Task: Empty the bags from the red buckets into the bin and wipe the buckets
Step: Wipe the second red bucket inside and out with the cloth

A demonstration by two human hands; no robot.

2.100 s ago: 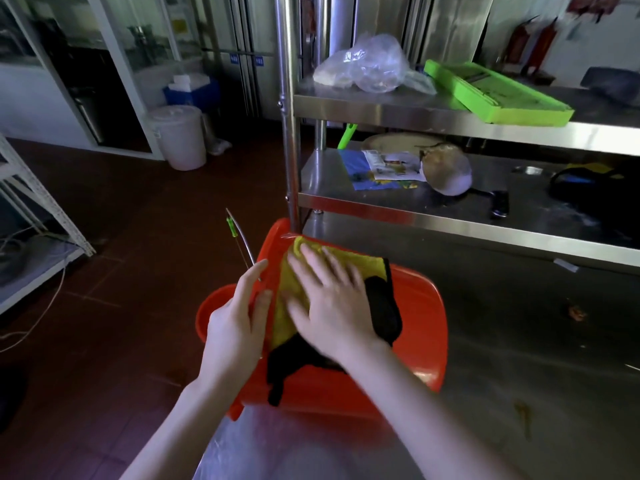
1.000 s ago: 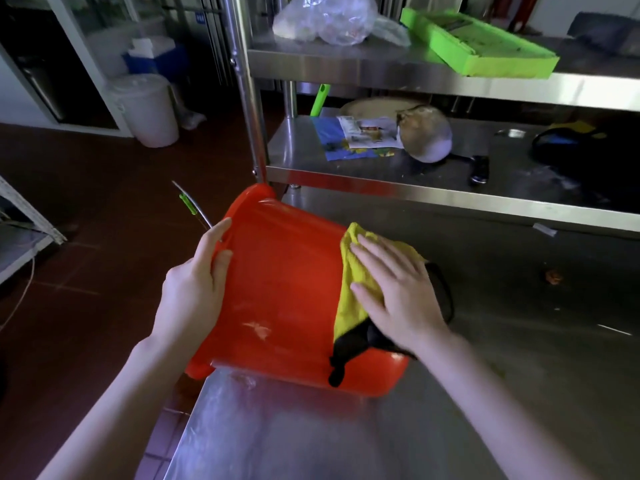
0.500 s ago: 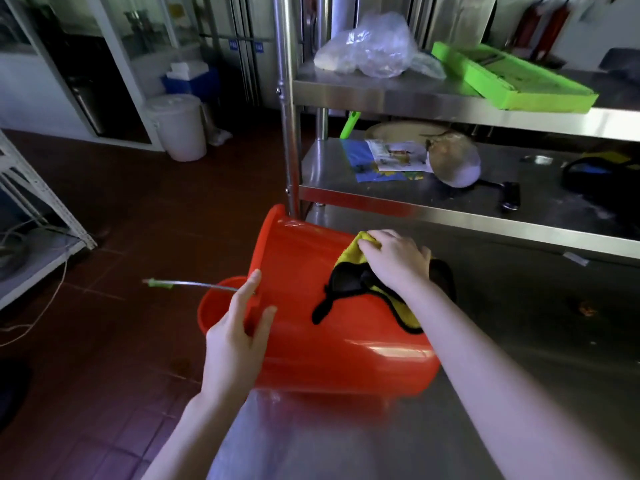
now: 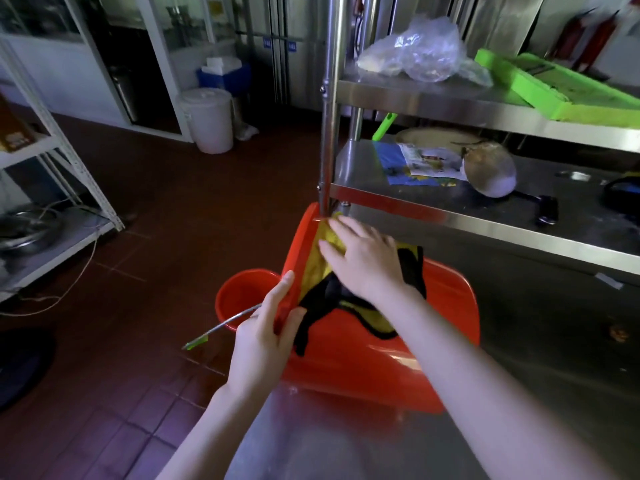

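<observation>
On the steel worktop (image 4: 346,445), at its left edge, a red bucket (image 4: 433,341) lies tipped on its side, its rim facing left toward the floor. Left hand (image 4: 261,344): fingers wrapped over the bucket rim, thumb on the outer side, gripping the rim. Right hand (image 4: 363,261): palm down, fingers spread flat, pressing a yellow cloth with black edging (image 4: 313,271) against the bucket's outer wall near the rim; a black corner of the cloth hangs down beside the left hand. A second red bucket (image 4: 242,296) stands just beyond the worktop edge, partly hidden behind the first, with a metal bail handle with green tip (image 4: 221,329) projecting to the left. Behind: a steel shelving unit (image 4: 450,102) carrying a clear plastic bag (image 4: 419,53) and a green tray (image 4: 554,88). Far left, on the tiled floor: a white lidded bin (image 4: 209,119).
</observation>
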